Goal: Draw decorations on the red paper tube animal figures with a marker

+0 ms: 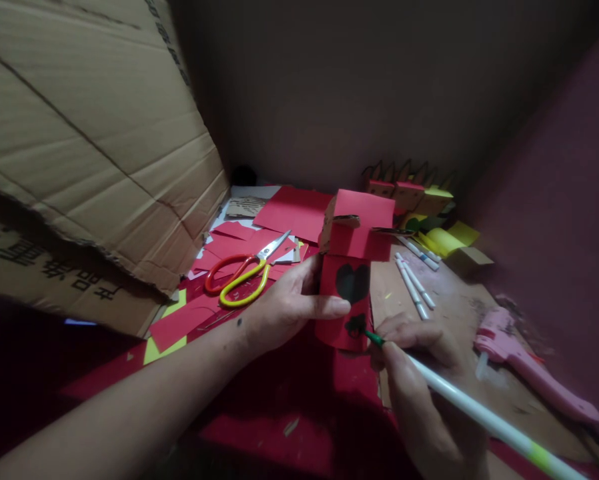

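Note:
A red paper figure [362, 213] with cardboard pieces stands upright in the middle, its lower part bearing a dark heart shape and a smaller dark drawn shape beneath. My left hand [299, 303] is closed around the left side of this lower part, thumb across its front. In my right hand [419, 373] is a white marker [472, 407] with a green tip, pinched between thumb and fingers. The tip touches or nearly touches the figure beside the small dark shape. Red-and-yellow handled scissors [247, 270] lie left of the figure.
A large cardboard sheet [94, 120] rises at the left. Red paper [294, 210] and scraps lie behind the scissors. Several white markers [412, 287] rest on the cardboard at right, near a pink glue gun [529, 367]. Yellow paper [444, 240] and small figures are at the back right.

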### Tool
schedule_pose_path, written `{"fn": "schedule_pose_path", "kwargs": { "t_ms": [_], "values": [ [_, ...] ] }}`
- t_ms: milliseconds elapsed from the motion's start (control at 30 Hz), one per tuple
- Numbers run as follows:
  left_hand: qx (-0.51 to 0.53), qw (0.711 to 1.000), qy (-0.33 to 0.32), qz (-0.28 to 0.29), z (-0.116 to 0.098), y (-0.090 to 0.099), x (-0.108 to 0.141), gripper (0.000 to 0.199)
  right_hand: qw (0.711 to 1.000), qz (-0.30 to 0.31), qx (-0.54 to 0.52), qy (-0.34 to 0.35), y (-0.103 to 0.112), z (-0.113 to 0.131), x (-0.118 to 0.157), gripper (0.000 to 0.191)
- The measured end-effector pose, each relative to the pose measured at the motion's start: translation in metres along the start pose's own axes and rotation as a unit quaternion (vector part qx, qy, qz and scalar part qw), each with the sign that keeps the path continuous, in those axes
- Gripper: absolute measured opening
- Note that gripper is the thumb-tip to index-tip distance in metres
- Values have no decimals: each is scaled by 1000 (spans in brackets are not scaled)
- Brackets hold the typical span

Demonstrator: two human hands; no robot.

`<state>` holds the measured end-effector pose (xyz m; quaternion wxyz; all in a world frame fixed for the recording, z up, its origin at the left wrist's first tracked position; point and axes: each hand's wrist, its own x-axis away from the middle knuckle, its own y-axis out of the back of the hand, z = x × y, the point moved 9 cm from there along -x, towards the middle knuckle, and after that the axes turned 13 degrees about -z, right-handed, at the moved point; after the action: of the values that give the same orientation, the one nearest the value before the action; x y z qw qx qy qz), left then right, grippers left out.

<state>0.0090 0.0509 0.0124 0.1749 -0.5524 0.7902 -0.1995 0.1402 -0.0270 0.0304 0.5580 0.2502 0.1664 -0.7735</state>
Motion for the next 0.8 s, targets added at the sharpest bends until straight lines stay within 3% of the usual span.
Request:
{"fn": "schedule_pose_path", "kwargs": {
  "t_ms": [200, 567, 800],
  "values": [
    [-5, 1000, -11, 6, -1, -1, 0, 44, 995, -11, -62, -78, 3, -14, 1, 10],
    [-1, 1000, -7, 1, -2, -2, 1, 41, 992, -5, -105, -63, 0, -16, -2, 11],
    [18, 1000, -3, -3, -5, -6, 2, 37, 986, 6, -134, -97, -1, -19, 1, 10]
  ]
}}
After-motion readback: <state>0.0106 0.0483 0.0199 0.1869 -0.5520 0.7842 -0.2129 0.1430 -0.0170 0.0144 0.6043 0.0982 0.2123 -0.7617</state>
